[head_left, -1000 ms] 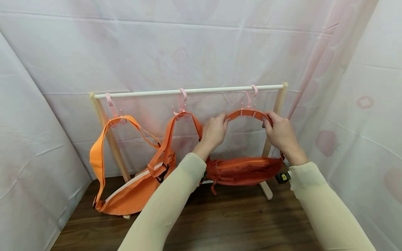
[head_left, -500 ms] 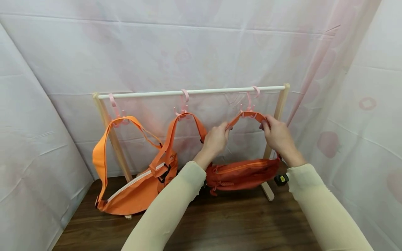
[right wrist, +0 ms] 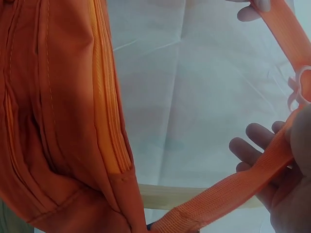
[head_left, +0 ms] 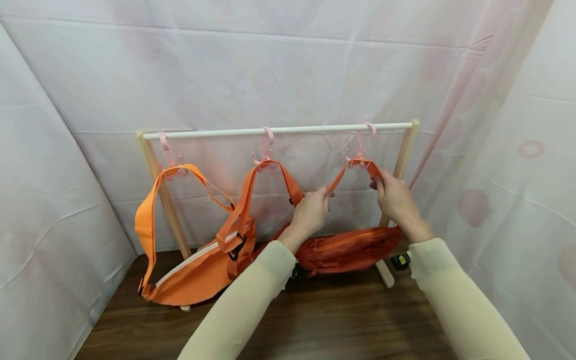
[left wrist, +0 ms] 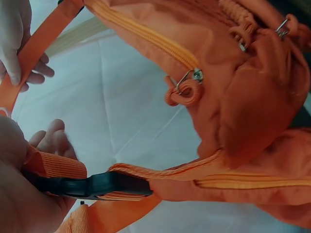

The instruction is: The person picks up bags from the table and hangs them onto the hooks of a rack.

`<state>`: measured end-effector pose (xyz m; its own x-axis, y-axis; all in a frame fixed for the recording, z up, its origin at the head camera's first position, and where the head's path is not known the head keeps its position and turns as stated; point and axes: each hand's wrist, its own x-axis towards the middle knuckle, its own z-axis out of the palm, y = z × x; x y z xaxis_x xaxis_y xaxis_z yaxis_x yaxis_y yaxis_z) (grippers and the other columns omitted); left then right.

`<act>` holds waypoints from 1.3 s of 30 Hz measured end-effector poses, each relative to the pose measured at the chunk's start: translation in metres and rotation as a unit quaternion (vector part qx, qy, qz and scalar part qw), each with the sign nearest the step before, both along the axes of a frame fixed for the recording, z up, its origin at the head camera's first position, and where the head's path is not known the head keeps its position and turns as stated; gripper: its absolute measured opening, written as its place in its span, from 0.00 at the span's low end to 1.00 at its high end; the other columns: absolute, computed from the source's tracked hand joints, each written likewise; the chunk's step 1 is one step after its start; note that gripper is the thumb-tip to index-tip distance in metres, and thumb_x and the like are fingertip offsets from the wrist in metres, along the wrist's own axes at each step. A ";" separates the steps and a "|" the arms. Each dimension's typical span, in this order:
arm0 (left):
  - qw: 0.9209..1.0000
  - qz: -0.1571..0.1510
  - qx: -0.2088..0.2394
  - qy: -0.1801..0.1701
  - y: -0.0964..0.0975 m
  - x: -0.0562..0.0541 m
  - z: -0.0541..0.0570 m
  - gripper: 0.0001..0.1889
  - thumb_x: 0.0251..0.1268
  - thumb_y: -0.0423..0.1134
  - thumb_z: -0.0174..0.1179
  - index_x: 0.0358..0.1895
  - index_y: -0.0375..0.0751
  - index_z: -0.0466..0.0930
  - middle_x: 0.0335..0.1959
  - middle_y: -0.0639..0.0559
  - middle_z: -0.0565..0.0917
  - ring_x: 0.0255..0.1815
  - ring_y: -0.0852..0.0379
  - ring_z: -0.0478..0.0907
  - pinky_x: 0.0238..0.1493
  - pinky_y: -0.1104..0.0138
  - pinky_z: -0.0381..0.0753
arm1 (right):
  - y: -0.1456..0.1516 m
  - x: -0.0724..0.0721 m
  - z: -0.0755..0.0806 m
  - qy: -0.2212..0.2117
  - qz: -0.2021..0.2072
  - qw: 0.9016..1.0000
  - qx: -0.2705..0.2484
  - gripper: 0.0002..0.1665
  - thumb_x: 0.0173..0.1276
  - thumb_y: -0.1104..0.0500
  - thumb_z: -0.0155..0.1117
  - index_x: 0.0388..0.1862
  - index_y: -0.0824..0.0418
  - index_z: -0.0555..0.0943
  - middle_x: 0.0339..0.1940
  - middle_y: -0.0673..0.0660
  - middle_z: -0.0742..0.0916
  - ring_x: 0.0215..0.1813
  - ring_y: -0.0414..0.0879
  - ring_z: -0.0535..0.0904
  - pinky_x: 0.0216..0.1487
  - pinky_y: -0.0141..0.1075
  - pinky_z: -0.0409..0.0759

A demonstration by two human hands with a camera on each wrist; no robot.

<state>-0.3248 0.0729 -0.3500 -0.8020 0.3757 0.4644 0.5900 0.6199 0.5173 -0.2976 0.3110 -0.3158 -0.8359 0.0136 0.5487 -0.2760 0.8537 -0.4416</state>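
Note:
A rust-orange waist bag [head_left: 351, 250] hangs low at the right, its strap [head_left: 338, 179] arched over the prongs of the right pink hook [head_left: 360, 145]. My left hand [head_left: 309, 212] grips the strap's left side; the left wrist view shows a black buckle [left wrist: 116, 183] by its palm. On the other side my right hand [head_left: 398, 200] holds the strap between thumb and fingers, just below the hook. A plump zipped pouch [right wrist: 68, 111] fills the left of the right wrist view. My left forearm hides the bag's left end in the head view.
Two other orange bags hang from pink hooks on the white rail [head_left: 216, 132]: a light-orange one [head_left: 193, 280] at left and one by its strap [head_left: 246, 190] in the middle. Wooden posts [head_left: 173, 215] support the rail. A small black-and-yellow object [head_left: 399, 261] lies right on the brown table [head_left: 342, 320].
Both hands have come down a little, the left one further along the strap. The strap's arch has narrowed to a peak over the hook, and the bag has sunk slightly.

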 end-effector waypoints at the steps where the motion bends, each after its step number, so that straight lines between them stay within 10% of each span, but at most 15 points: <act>1: 1.000 -0.003 0.003 -0.004 0.000 0.001 -0.002 0.14 0.90 0.45 0.47 0.58 0.47 0.82 0.27 0.58 0.80 0.16 0.58 0.72 0.19 0.66 0.70 | 0.000 0.000 -0.001 0.002 -0.001 1.000 -0.001 0.20 0.90 0.54 0.44 0.56 0.66 0.79 0.48 0.67 0.90 0.41 0.62 0.83 0.41 0.55 0.79; 18: 1.000 -0.017 0.016 -0.011 -0.007 0.012 -0.040 0.13 0.89 0.50 0.46 0.46 0.47 0.75 0.30 0.53 0.74 0.25 0.56 0.71 0.26 0.64 0.71 | 0.010 0.002 -0.023 0.019 -0.010 0.999 -0.036 0.21 0.89 0.61 0.42 0.67 0.71 0.75 0.59 0.71 0.86 0.53 0.66 0.83 0.53 0.63 0.80; 39: 0.998 0.005 0.045 -0.046 -0.022 0.031 -0.067 0.31 0.87 0.51 0.52 0.84 0.45 0.58 0.75 0.46 0.71 0.67 0.50 0.77 0.63 0.53 0.80 | 0.010 0.020 -0.061 0.194 0.031 0.979 -0.058 0.33 0.77 0.75 0.53 0.79 0.71 0.66 0.71 0.74 0.76 0.61 0.71 0.77 0.62 0.68 0.74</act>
<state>-0.2937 0.0509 -0.4167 -0.8461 0.3273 0.4208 0.5317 0.5740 0.6227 -0.2777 0.3211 -0.3769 -0.5664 0.0499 0.8226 -0.4920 0.7803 -0.3861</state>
